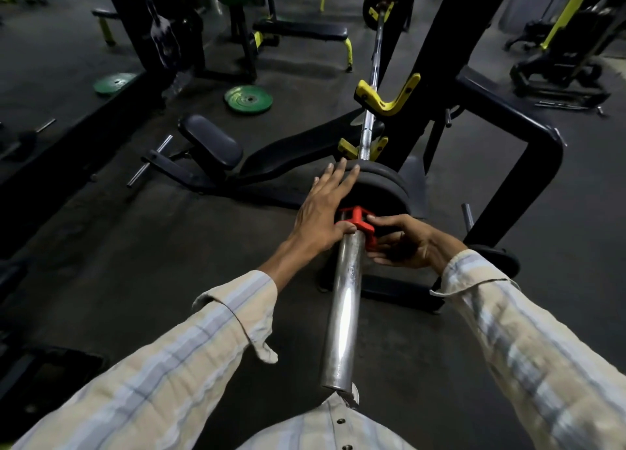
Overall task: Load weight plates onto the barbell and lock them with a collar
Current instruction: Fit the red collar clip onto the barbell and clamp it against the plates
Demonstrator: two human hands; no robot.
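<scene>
On the near sleeve of the barbell [342, 300], black weight plates [382, 185] sit stacked against the inner stop, with a red collar [359, 222] seated on the sleeve directly against the outermost plate. The bar runs away from the camera and rests in a yellow J-hook [389, 99] of the black rack [450, 43].

Left hand [323, 209]: fingers straight and spread, laid flat across the face and upper rim of the plates; the thumb presses against the collar at the sleeve. Right hand [406, 243]: fingers curled around the right side of the collar, thumb on top, gripping it. The exact lever position of the collar is hidden by the fingers.

Both forearms wear striped shirt sleeves [528, 344]. Beyond the plates a black padded bench [210, 143] stands under the bar. Green plates [249, 99] lie flat on the dark floor [101, 246] further left, well apart from the barbell.
</scene>
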